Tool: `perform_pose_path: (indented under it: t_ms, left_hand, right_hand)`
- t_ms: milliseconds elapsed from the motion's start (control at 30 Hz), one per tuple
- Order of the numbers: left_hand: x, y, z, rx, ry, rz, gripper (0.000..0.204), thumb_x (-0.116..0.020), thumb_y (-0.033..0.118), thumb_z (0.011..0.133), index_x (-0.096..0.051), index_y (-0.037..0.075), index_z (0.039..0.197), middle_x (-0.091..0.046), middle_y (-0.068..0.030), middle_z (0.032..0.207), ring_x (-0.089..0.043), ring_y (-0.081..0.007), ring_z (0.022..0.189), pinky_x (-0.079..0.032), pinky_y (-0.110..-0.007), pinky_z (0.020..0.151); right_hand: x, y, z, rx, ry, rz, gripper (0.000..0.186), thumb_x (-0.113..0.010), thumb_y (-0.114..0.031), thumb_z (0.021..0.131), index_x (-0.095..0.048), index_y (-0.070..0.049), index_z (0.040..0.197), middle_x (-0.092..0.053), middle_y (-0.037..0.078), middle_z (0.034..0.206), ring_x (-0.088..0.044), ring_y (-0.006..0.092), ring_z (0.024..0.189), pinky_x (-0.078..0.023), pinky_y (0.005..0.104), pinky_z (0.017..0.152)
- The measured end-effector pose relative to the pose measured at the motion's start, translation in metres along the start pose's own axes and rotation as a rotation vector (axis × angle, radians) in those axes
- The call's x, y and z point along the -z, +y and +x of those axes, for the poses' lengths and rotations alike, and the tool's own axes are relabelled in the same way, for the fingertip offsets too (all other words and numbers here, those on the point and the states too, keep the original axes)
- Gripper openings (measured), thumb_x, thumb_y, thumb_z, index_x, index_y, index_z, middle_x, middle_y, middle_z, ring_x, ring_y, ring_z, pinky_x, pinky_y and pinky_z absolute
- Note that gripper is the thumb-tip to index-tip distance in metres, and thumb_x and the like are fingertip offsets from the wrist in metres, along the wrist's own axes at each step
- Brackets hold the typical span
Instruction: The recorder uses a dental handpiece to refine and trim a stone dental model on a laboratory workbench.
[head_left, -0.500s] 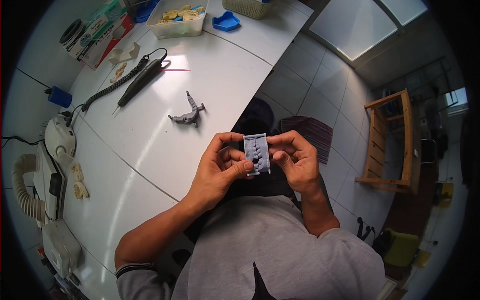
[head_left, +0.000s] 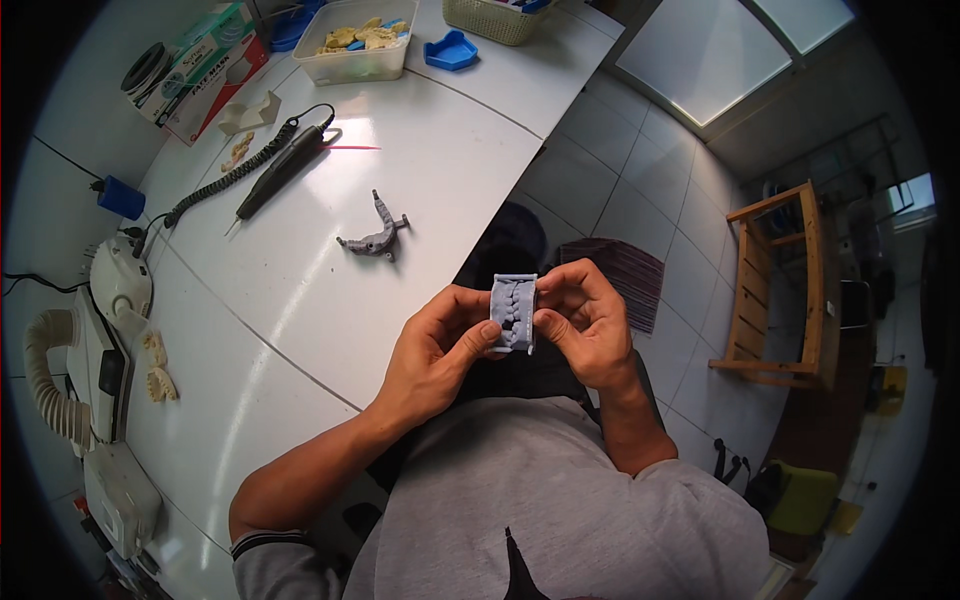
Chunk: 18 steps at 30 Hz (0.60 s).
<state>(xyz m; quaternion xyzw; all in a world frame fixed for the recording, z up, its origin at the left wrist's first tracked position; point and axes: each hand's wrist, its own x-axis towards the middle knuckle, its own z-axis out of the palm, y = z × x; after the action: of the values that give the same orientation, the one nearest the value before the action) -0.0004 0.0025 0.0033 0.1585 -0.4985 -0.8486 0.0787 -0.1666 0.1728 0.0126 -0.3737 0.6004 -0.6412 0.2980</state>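
Observation:
Over my lap, at the edge of the white tiled table [head_left: 250, 320], a grey dental model [head_left: 513, 305] with two rows of teeth meeting sits between my hands, upright in the picture. My left hand [head_left: 438, 355] grips its left side, thumb on the front near the bottom. My right hand [head_left: 595, 330] holds its right side with thumb and fingertips. Beyond them on the table lie a grey U-shaped dental piece [head_left: 375, 240] with small pegs and a black handpiece [head_left: 275, 175] on a coiled cord.
Left are a white machine [head_left: 118, 285] with ribbed hose [head_left: 45, 375] and beige casts [head_left: 157, 370]. At the back sit a tub of casts [head_left: 350, 70], blue tray [head_left: 450, 52], basket [head_left: 495, 20] and boxes [head_left: 205, 75]. A wooden frame [head_left: 810, 290] stands right on the floor.
The dental model has turned slightly more upright and shifted a little down and right. My right thumb has moved onto its right side, and my left fingers have shifted with it.

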Motion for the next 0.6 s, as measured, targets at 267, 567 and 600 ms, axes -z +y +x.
perform_pose_path:
  t_ms: [267,567,600]
  left_hand:
    - [-0.004,0.0,-0.005,-0.323,0.024,0.611,0.083,-0.1,0.023,0.092,-0.056,-0.004,0.156,-0.075,-0.0179,0.137,-0.072,-0.0268,0.134,-0.057,-0.041,0.116]
    - [-0.004,0.006,-0.004,-0.456,0.116,0.788,0.068,-0.084,0.005,0.09,-0.065,-0.001,0.154,-0.074,-0.0185,0.136,-0.076,-0.0294,0.127,-0.058,-0.04,0.111]
    - [-0.005,0.007,-0.004,-0.511,0.14,0.859,0.067,-0.081,0.003,0.089,-0.066,0.0,0.154,-0.074,-0.0184,0.135,-0.075,-0.0297,0.127,-0.059,-0.041,0.11]
  right_hand:
    - [-0.009,0.004,0.0,-0.06,-0.021,0.13,0.077,-0.082,0.0,0.104,-0.037,-0.002,0.166,-0.078,0.013,0.11,-0.079,0.0168,0.109,-0.066,0.0314,0.098]
    - [-0.005,0.001,0.004,-0.175,-0.117,0.107,0.084,-0.088,0.001,0.098,-0.046,-0.003,0.17,-0.078,0.012,0.121,-0.077,0.018,0.117,-0.064,0.0347,0.108]
    - [-0.004,0.003,0.004,-0.159,-0.136,0.084,0.083,-0.09,-0.001,0.097,-0.048,-0.004,0.169,-0.078,0.012,0.124,-0.076,0.0181,0.121,-0.064,0.0355,0.109]
